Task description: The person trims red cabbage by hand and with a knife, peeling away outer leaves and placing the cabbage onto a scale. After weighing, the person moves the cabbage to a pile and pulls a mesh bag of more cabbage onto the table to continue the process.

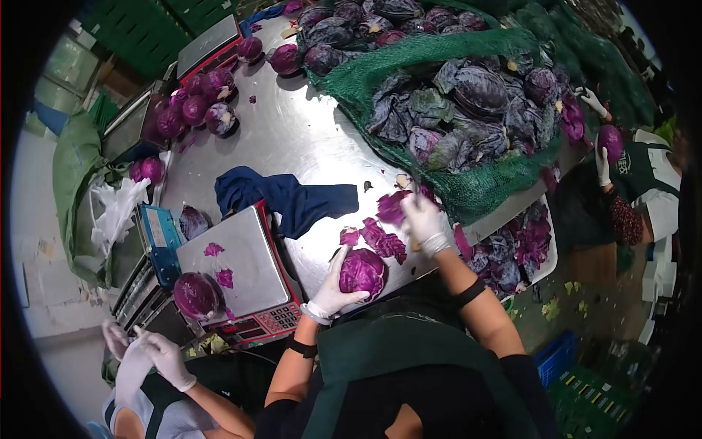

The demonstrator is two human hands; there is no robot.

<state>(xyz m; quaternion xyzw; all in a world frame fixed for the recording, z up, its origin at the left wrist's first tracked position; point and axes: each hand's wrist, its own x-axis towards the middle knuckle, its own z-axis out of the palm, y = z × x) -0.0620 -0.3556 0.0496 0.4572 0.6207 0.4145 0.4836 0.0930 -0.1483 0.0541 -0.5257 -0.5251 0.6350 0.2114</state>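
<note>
My left hand (335,287), in a white glove, is wrapped round the left side of a trimmed red cabbage (363,274) at the table's near edge. To the right, my gloved right hand (425,223) is closed on what looks like a knife (417,192); a narrow dark piece sticks out beyond the fingers, and most of it is hidden. Torn purple leaves (385,241) lie just beyond the cabbage, and another loose leaf (393,208) is beside my right hand.
A green net sack (446,194) of untrimmed cabbages fills the table's right. On the left, a scale (238,267) carries one cabbage (196,295) near a co-worker's gloved hands (164,357). A blue cloth (285,197) lies mid-table. A leaf-filled bin (552,252) stands right; another co-worker holds a cabbage (610,143).
</note>
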